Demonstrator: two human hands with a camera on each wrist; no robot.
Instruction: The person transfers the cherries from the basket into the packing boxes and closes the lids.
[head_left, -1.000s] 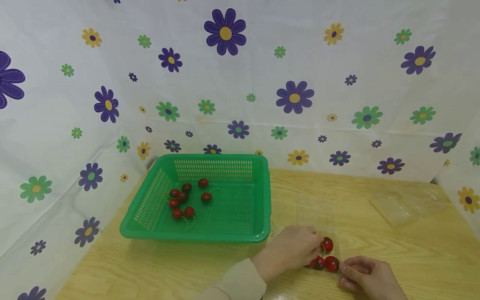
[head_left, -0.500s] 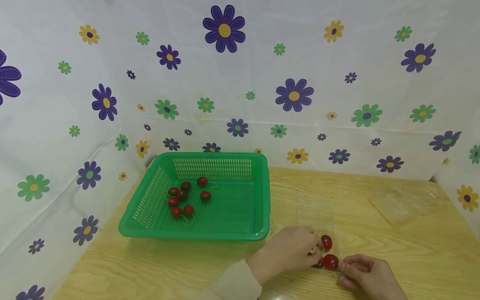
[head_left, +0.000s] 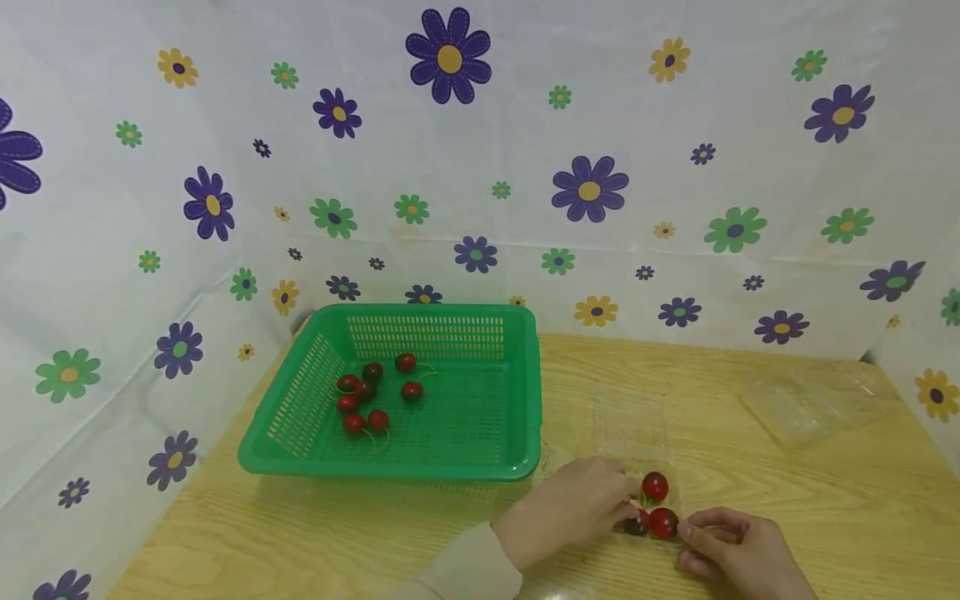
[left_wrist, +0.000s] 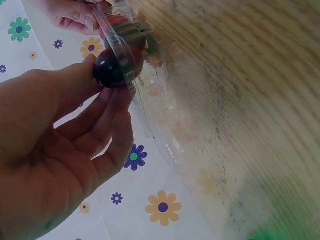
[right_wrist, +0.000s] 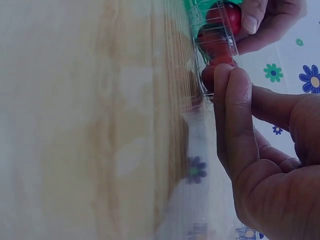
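A clear plastic clamshell box lies on the table, its lid (head_left: pixel 630 427) folded back. Red cherries with green stems sit in its near half, among them one at the upper right (head_left: pixel 655 486) and one at the lower right (head_left: pixel 663 523). My left hand (head_left: pixel 576 507) reaches in from the left; in the left wrist view its thumb and fingers pinch a dark red cherry (left_wrist: pixel 110 69) at the box's rim. From the other side my right hand (head_left: pixel 738 548) pinches the box's right edge between thumb and fingertips. The left hand hides part of the box.
A green plastic basket (head_left: pixel 528 400) stands at the left with several cherries (head_left: pixel 365 390) inside. Another clear plastic box (head_left: pixel 817 404) lies at the back right. A white flowered cloth (head_left: pixel 517 142) rises behind the wooden table (head_left: pixel 825 492).
My left hand has shifted slightly within the box's near left corner, and its fingers now cover the cherry seen there earlier. The right hand has kept its grip on the edge.
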